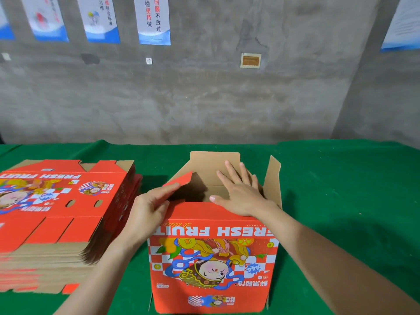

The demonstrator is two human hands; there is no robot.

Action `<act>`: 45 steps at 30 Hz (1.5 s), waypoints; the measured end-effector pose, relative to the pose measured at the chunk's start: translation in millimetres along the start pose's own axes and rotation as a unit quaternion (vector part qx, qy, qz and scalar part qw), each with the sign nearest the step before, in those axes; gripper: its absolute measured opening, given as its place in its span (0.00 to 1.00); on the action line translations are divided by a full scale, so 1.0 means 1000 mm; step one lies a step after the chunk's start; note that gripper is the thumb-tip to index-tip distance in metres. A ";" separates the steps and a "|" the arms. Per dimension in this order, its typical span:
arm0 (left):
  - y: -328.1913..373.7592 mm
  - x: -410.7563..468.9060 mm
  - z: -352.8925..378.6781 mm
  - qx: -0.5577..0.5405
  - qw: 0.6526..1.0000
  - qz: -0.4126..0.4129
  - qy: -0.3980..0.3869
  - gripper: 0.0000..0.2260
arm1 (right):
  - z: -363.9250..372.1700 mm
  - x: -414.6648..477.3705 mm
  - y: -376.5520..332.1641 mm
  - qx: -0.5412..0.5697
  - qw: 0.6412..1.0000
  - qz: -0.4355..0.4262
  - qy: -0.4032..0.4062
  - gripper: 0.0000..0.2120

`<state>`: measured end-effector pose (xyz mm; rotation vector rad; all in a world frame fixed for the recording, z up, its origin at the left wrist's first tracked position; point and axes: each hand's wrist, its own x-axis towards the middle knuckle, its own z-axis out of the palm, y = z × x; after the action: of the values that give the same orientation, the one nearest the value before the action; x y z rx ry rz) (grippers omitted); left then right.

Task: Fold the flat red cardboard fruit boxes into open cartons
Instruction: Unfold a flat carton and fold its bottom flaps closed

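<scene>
A: Fingers?

B: The right hand [241,195] has its fingers [230,170] straight and slightly spread, palm down. They reach inside the open top of the carton [213,258] and lie against the brown inner panel. The thumb sits out to the side, over the near top edge.

A: Left?

B: The left hand [148,209] pinches the left flap [178,180]. The index finger lies along the flap's red face and the thumb is at its base. The flap tilts inward over the opening.

A: Other flaps?

B: The rear flap [204,161] stands up with its brown side towards the camera. The right flap [273,176] also stands up, leaning slightly outward.

A: Where's the carton?

B: Lower centre of the frame, standing on the green cloth [341,178]. The near wall is red and its "FRESH FRUIT" print reads upside down. Both forearms come in from the bottom edge, one on each side of it.

A: Blanks?

B: The stack of flat boxes [56,201] is at the left of the frame, just beside the left forearm. It is apart from the carton. The top sheet is red side up, and brown edges show along the near side of the stack.

A: Background?

B: A grey concrete wall [204,98] fills the upper half. There are posters [154,19] along the top edge.
</scene>
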<state>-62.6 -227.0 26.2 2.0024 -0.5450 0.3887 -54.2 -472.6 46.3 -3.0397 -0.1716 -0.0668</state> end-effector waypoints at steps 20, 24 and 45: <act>0.006 0.004 0.003 0.054 0.992 -0.102 0.047 0.09 | -0.015 -0.045 0.053 0.478 0.824 0.225 0.203 0.19; 0.010 0.023 -0.006 0.029 0.990 -0.127 -0.048 0.16 | -0.006 -0.043 0.055 0.499 0.799 0.222 0.253 0.08; -0.006 0.062 0.013 0.037 0.973 -0.129 -0.187 0.24 | -0.007 -0.039 0.056 0.260 0.962 0.016 0.082 0.06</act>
<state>-6.4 -248.8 45.9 2.1990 -0.4963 -0.1337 -87.1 -533.4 45.6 -2.4969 -0.1057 -0.2307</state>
